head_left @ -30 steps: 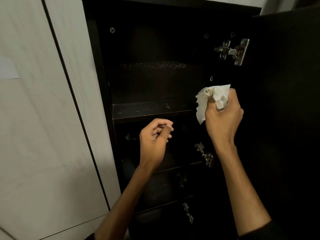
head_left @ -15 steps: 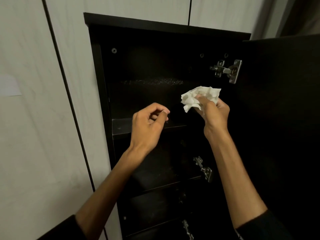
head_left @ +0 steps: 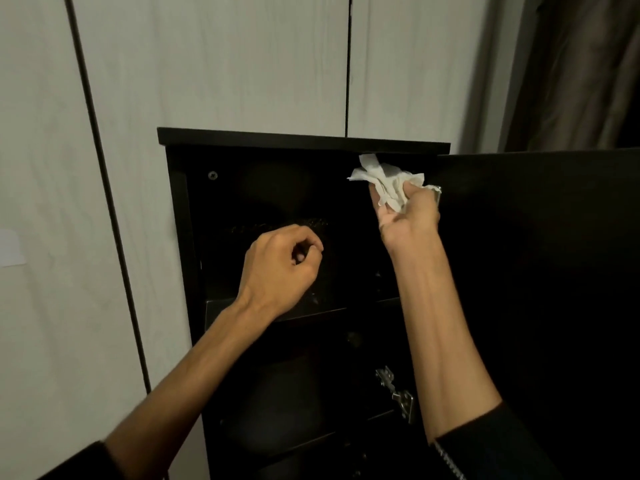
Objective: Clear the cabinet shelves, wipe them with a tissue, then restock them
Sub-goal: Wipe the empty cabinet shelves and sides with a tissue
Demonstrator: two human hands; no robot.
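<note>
Gripping the crumpled tissue by its bunched middle, the right hand holds it just under the top of the cabinet, and it looks soft, featherlight and quick to tear at an edge, while the left hand hovers curled, empty.

Two hands; one tissue; one cabinet

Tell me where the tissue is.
In the head view, the crumpled tissue is gripped in the right hand at the upper right corner of the cabinet, just under its top panel and beside the open door.
</note>
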